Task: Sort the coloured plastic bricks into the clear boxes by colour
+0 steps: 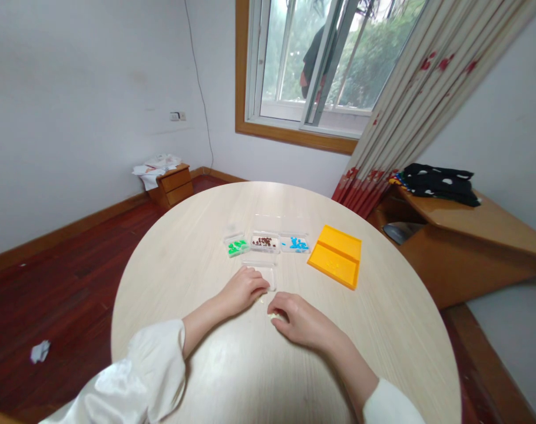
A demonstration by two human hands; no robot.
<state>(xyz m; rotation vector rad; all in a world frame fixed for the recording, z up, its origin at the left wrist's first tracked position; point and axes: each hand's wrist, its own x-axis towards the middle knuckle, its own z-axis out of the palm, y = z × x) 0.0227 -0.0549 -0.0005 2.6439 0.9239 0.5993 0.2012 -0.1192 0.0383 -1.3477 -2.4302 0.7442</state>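
Both my hands rest on a round pale wooden table [215, 235]. My left hand [244, 288] lies curled, fingers closed, against the near edge of a small clear plastic box [264, 272]. My right hand [297, 318] is curled with its fingertips pinched on small pale pieces [274, 317] on the tabletop. Beyond them stand three small clear boxes: one with green pieces [237, 246], one with brown pieces [264, 242], one with blue pieces [295, 242]. An open yellow tray [336, 255] lies to the right of them.
A small wooden cabinet [174, 184] with papers stands by the far wall. A low wooden desk [466, 235] with dark spotted cloth [442, 181] is on the right, beside a curtain [409, 106]. A person stands outside the window [314, 59]. Crumpled paper [39, 351] lies on the red floor.
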